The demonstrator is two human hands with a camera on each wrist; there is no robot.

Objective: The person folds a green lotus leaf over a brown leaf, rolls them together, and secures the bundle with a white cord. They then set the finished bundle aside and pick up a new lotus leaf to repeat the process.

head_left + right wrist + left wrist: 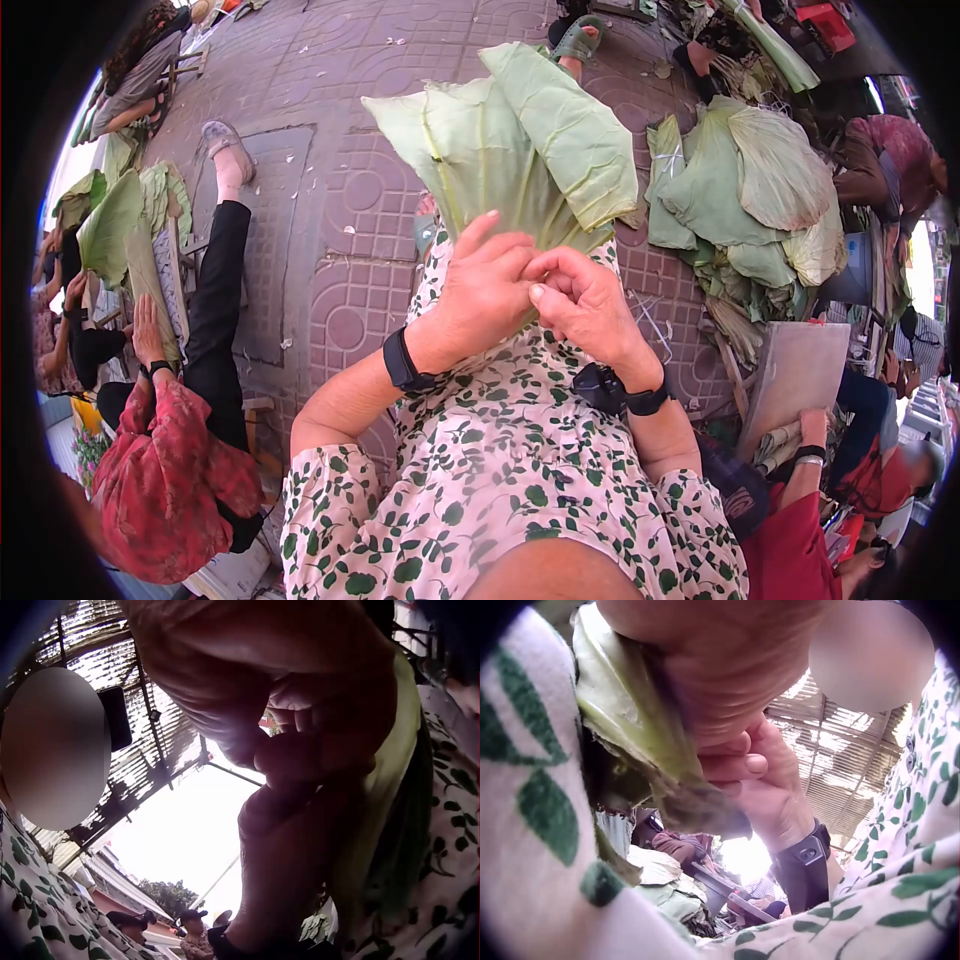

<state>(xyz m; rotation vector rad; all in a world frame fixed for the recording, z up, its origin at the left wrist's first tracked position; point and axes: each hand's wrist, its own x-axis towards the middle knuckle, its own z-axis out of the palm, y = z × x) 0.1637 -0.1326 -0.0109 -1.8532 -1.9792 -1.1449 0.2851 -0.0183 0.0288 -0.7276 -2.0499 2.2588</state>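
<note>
A fan of large green leaves (500,150), folded and gathered at the base, stands in front of the person's patterned dress. My left hand (480,285) grips the narrow end, with one finger lifted. My right hand (590,305) is beside it at the same gathered end, fingers curled and thumb tip against the index finger; I cannot tell what is between them. In the left wrist view the pale leaf base (630,720) passes under the palm, with curled fingers (735,769) close by. A light leaf edge (394,750) runs beside the hands in the right wrist view.
A pile of large leaves (745,190) lies at the right, behind a pale board (797,375). At the left, a person in a red top (170,480) sits near more leaves (120,235). Patterned paving (350,190) stretches ahead, and other people sit along both sides.
</note>
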